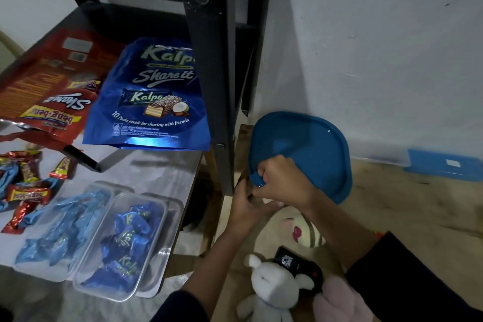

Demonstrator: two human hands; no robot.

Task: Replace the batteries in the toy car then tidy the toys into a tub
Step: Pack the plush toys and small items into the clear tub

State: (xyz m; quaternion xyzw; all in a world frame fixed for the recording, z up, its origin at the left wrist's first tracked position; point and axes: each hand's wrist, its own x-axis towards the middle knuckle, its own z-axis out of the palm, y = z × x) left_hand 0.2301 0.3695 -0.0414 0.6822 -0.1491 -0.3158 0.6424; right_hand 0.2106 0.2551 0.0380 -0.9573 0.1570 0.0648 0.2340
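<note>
The right hand [282, 178] pinches the corner tab of the blue lid [308, 144], with its fingers curled over the edge, probably to pull it off so toys can go in. The left hand [248, 206] curls round something beneath, likely the rim of the tub, which is mostly hidden, to steady it. The black toy car [295, 264] lies on the floor between a white plush rabbit [271, 285] and a striped plush [305, 232]. The dark shelf leg [217, 86] and the tabletop [162, 165] stand just beside the lid and may crowd it.
</note>
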